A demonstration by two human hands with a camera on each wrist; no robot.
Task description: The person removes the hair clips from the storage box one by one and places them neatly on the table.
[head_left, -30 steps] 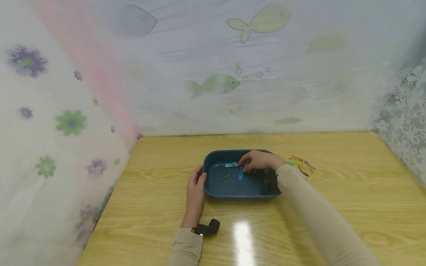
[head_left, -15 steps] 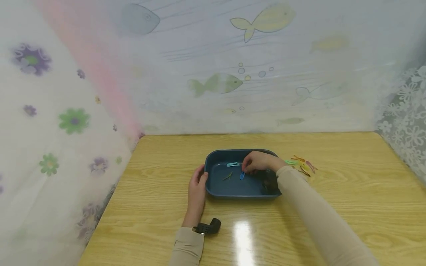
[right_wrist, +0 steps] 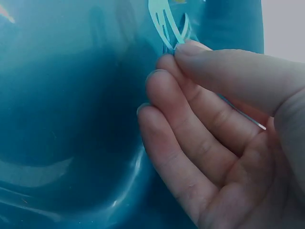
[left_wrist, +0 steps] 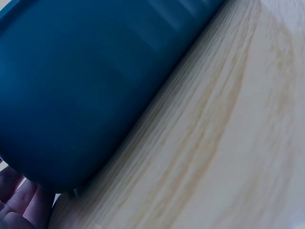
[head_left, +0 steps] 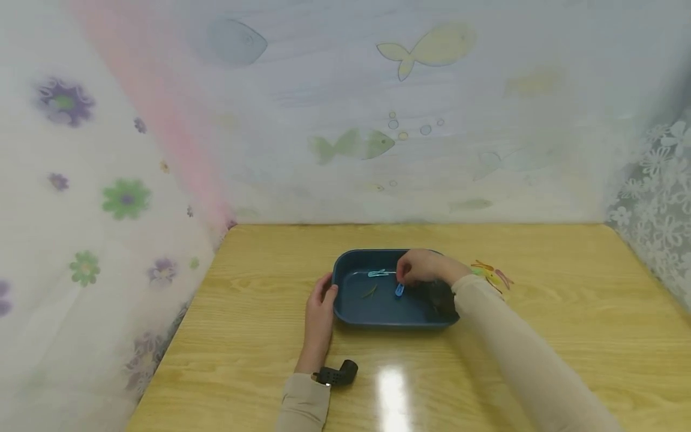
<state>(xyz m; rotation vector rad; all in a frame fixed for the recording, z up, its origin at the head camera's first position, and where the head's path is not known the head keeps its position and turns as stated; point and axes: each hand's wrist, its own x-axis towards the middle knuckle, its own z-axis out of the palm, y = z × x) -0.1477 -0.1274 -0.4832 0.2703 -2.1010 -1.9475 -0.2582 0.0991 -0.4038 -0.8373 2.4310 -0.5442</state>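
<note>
A dark blue plastic basin stands on the wooden table. My left hand grips its left wall, thumb at the rim; in the left wrist view, fingers show behind the basin's corner. My right hand reaches inside and pinches a blue snap hair clip between thumb and forefinger. The right wrist view shows the pinched clip at the fingertips, the other fingers bent beside it. Left of this hand, a light blue hair clip and a dark green hair clip lie on the basin floor.
On the table right of the basin lie several coloured hair clips, partly hidden by the right sleeve. A black wrist camera sits on the left wrist. A patterned curtain hangs behind the table.
My right hand has closed its fingertips on the blue hair clip and shifted it slightly right. The left hand keeps its hold on the basin. The head view has shifted a little.
</note>
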